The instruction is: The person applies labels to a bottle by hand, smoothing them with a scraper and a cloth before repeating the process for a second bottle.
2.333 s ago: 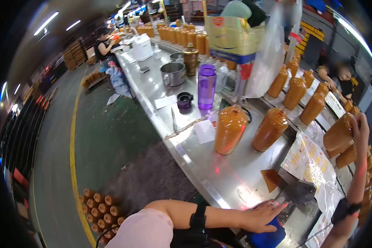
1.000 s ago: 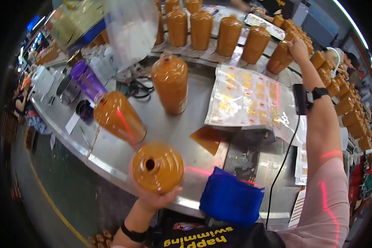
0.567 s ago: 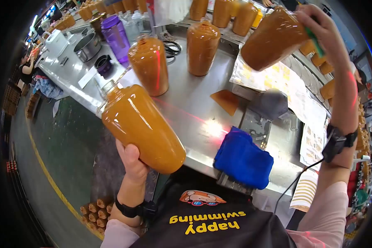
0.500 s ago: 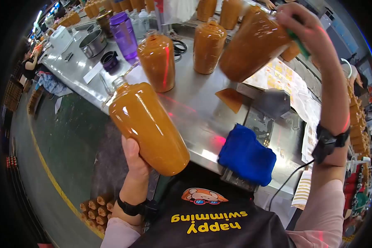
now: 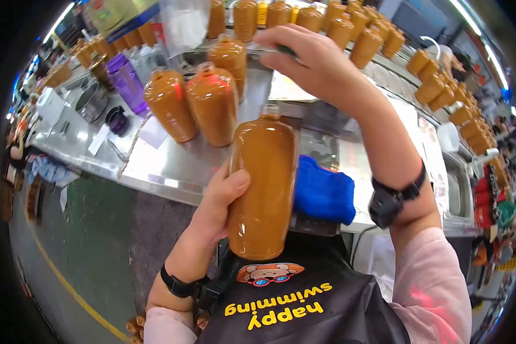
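Note:
An orange-brown glass bottle [image 5: 262, 192] stands nearly upright in my left hand [image 5: 219, 198], whose thumb lies across the bottle's side, in front of my body. Beyond that bottle, two similar ones, one at the left [image 5: 171, 106] and one beside it [image 5: 212, 104], stand on the metal table, with a third [image 5: 229, 60] behind them. My right hand [image 5: 304, 57] is raised past the held bottle, its fingers apart and holding nothing, close to the third bottle. A folded blue cloth [image 5: 325, 190] lies just right of the held bottle.
Left on the metal table [image 5: 160, 163] are a purple bottle [image 5: 126, 83], a dark cup [image 5: 116, 120] and a metal pot [image 5: 90, 103]. Many more brown bottles [image 5: 367, 46] line the back and right. A person [image 5: 454, 60] is at the far right.
The bottle in my left hand moved right and became more upright. My right hand let go of another bottle, which now stands on the table, and moved left. The view shifted too.

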Demonstrator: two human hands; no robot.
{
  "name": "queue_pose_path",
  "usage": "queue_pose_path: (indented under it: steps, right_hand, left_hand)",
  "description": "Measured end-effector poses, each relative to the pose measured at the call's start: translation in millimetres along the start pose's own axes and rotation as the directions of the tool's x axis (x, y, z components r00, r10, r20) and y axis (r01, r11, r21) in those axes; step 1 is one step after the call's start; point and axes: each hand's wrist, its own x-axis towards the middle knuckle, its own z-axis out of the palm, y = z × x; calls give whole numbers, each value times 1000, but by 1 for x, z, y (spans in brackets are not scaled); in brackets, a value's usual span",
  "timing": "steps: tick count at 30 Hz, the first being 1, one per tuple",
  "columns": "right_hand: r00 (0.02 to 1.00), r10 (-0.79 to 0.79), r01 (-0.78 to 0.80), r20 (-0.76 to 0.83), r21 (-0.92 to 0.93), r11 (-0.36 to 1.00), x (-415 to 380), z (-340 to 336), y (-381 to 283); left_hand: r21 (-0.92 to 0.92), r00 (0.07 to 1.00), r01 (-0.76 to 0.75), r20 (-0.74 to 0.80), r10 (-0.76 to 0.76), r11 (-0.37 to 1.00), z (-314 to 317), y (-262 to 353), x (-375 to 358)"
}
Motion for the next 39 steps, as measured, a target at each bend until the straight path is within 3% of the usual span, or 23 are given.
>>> queue_pose_path:
  steps: [2, 4, 7, 9, 14, 17, 18, 20, 21, 23, 24, 25, 26, 27, 28, 30, 34, 38, 39]
  right_hand:
    - [988, 138, -134, 76, -48, 990, -58, -45, -4]
    - [901, 412, -409, 137, -49, 911, -111, -64, -17]
    - [845, 521, -527, 124, 22, 849, -172, -62, -25]
    - [756, 628, -651, 187, 113, 750, -188, -56, -32]
    - [781, 607, -623, 149, 255, 739, -208, -34, -22]
    - [806, 583, -586, 104, 285, 759, -208, -34, -20]
    - [819, 566, -568, 95, 277, 775, -212, -34, -19]
    - [814, 565, -579, 134, 253, 775, -217, -38, -18]
    - [815, 559, -579, 153, 224, 784, -220, -40, -14]
    - [811, 549, -581, 203, 167, 797, -227, -41, -3]
    - [852, 509, -524, 123, 238, 818, -225, -45, 11]
    - [827, 554, -561, 89, 124, 818, -215, -57, 20]
    - [861, 506, -508, 51, 150, 848, -213, -62, 47]
    - [799, 587, -586, 129, -49, 809, -197, -76, 64]
    - [861, 502, -487, 81, -147, 861, -191, -73, 94]
    - [842, 510, -422, 176, -377, 825, -181, -52, 147]
    - [620, 713, -487, 327, -552, 677, -152, -31, 157]
    - [534, 770, -422, 349, -679, 601, -147, -57, 153]
    - [622, 714, -439, 321, -612, 658, -157, -59, 154]
  left_hand:
    - [66, 985, 136, 102, -142, 989, 17, -6, 30]
    - [89, 968, 206, 127, -216, 975, 32, -14, 59]
    - [131, 953, 261, 125, -277, 956, 37, -27, 97]
    - [177, 955, 267, 84, -285, 947, 36, -33, 112]
    - [262, 958, 268, 29, -285, 927, 41, -31, 128]
    - [599, 984, -53, -105, 144, 799, 40, -50, 111]
    - [572, 985, -127, -21, 169, 811, 43, -48, 92]
    - [800, 901, -422, 319, 293, 427, 30, -42, 63]
    - [809, 821, -555, 495, 284, 193, 26, -43, 56]
    - [854, 848, -504, 461, 261, 129, 18, -70, 53]
    - [875, 861, -474, 438, 258, 96, 14, -79, 55]
    - [863, 862, -485, 444, 247, 142, 12, -80, 59]
    - [849, 863, -493, 449, 232, 192, 11, -82, 63]
    - [833, 865, -496, 451, 219, 244, 10, -84, 65]
    - [836, 865, -495, 451, 218, 237, 9, -85, 65]
    - [841, 863, -497, 455, 219, 214, 7, -85, 65]
    - [823, 863, -499, 443, 244, 271, 2, -91, 66]
    - [814, 839, -529, 459, 293, 240, -6, -96, 69]
    - [807, 832, -540, 467, 299, 240, -7, -97, 70]
